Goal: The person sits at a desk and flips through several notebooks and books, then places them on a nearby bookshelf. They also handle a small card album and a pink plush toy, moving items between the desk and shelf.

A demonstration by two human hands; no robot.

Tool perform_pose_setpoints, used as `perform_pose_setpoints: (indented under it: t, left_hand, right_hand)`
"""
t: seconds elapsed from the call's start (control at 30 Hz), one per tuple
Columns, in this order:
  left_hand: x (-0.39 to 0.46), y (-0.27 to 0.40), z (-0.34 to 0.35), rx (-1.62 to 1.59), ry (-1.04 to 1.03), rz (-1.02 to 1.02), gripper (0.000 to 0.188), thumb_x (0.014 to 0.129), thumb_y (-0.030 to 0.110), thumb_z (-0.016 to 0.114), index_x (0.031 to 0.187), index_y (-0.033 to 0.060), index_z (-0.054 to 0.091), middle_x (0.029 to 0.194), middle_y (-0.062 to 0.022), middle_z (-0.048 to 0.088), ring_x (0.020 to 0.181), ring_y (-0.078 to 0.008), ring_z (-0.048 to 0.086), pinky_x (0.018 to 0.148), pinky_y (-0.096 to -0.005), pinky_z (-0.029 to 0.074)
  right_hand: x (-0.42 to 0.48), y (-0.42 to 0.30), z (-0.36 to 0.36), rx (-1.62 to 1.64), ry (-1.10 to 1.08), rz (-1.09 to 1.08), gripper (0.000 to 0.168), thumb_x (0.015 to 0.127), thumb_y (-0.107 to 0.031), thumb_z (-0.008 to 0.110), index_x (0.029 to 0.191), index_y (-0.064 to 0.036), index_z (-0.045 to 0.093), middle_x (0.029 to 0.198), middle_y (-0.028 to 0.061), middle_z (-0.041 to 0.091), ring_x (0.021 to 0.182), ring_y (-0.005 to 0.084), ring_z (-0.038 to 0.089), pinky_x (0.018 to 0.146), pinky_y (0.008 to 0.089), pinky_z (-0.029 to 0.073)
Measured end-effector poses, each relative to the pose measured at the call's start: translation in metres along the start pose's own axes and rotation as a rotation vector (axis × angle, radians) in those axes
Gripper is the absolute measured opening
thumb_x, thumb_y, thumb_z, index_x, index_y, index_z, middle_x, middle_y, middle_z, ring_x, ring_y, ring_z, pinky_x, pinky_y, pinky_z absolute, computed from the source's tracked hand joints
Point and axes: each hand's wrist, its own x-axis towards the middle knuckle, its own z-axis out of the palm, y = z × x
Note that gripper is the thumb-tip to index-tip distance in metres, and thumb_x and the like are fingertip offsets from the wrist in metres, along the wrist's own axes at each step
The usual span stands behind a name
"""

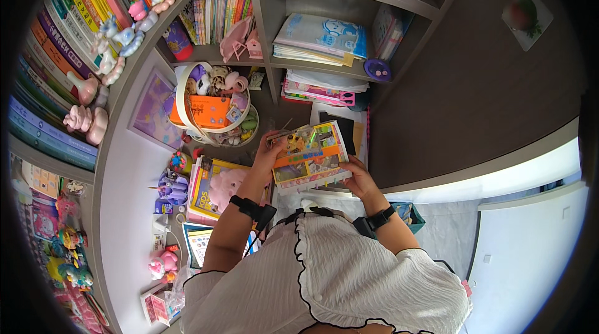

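Observation:
Both hands hold a colourful booklet or stack of printed pages (306, 165) in front of my body, tilted slightly. My left hand (269, 154) grips its left edge, thumb on the top face. At the lower right corner my right hand (359, 178) pinches the edge. Small coloured tabs stick out along the booklet's near edge. Close to my left forearm lies a pile of magazines (227, 186) with a pink plush animal on the top cover. Beyond the booklet, a black flat item (338, 128) rests on pale papers in a lower cubby.
A white handled basket (187, 121) crammed with toys and an orange box stands left of the booklet. Cubbies hold plastic folders (323, 37) and stacked papers (323, 86). Figurines (124, 37) line the upper left bookshelf. A dark panel (468, 90) rises at right; a green bin (414, 219) sits below.

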Motion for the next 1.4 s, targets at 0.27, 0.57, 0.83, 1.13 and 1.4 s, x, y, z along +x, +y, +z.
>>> perform_pose_setpoints:
  t: [0.27, 0.57, 0.83, 1.13, 1.4]
  left_hand:
    - [-0.011, -0.013, -0.001, 0.037, -0.081, 0.165, 0.058, 0.083, 0.024, 0.073, 0.128, 0.0068, 0.041, 0.116, -0.0052, 0.053, 0.103, -0.0132, 0.053, 0.089, -0.0256, 0.043]
    - [-0.009, -0.02, -0.002, 0.09, 0.029, 0.135, 0.068, 0.083, 0.032, 0.072, 0.133, 0.0055, 0.035, 0.116, -0.0065, 0.053, 0.103, -0.0148, 0.053, 0.089, -0.0273, 0.043]
    - [0.007, -0.093, -0.021, 0.209, 0.05, -0.091, 0.065, 0.083, 0.031, 0.073, 0.128, 0.0009, 0.037, 0.112, -0.008, 0.055, 0.101, -0.0164, 0.055, 0.086, -0.0307, 0.044]
    - [0.018, -0.104, -0.02, 0.145, -0.038, -0.036, 0.052, 0.08, 0.031, 0.075, 0.116, 0.0038, 0.05, 0.101, -0.0034, 0.058, 0.091, -0.0123, 0.054, 0.081, -0.0297, 0.045]
    - [0.001, -0.033, -0.013, 0.176, -0.251, -0.193, 0.041, 0.081, 0.031, 0.074, 0.108, 0.0058, 0.055, 0.095, -0.0006, 0.059, 0.087, -0.0112, 0.057, 0.077, -0.0264, 0.046]
  right_hand:
    - [0.009, -0.02, 0.018, -0.395, 0.006, -0.057, 0.049, 0.084, -0.026, 0.07, 0.121, 0.001, 0.052, 0.111, 0.0116, 0.061, 0.098, 0.0161, 0.06, 0.08, 0.0259, 0.049]
    - [0.022, -0.006, 0.012, -0.555, 0.11, -0.123, 0.056, 0.083, -0.034, 0.071, 0.117, 0.006, 0.053, 0.101, 0.0091, 0.064, 0.089, 0.014, 0.061, 0.075, 0.0258, 0.048]
    - [0.021, 0.028, -0.046, -0.418, 0.129, 0.162, 0.051, 0.085, -0.031, 0.068, 0.116, 0.007, 0.055, 0.108, 0.0134, 0.063, 0.095, 0.0188, 0.063, 0.082, 0.0293, 0.05]
    - [0.006, 0.017, -0.042, -0.496, 0.17, 0.067, 0.052, 0.083, -0.027, 0.069, 0.118, 0.008, 0.052, 0.107, 0.0125, 0.063, 0.093, 0.0177, 0.062, 0.082, 0.0299, 0.05]
    - [-0.037, -0.028, -0.016, -0.368, -0.13, 0.249, 0.056, 0.089, -0.042, 0.061, 0.127, -0.003, 0.048, 0.111, 0.0089, 0.062, 0.097, 0.0192, 0.063, 0.086, 0.0385, 0.052]
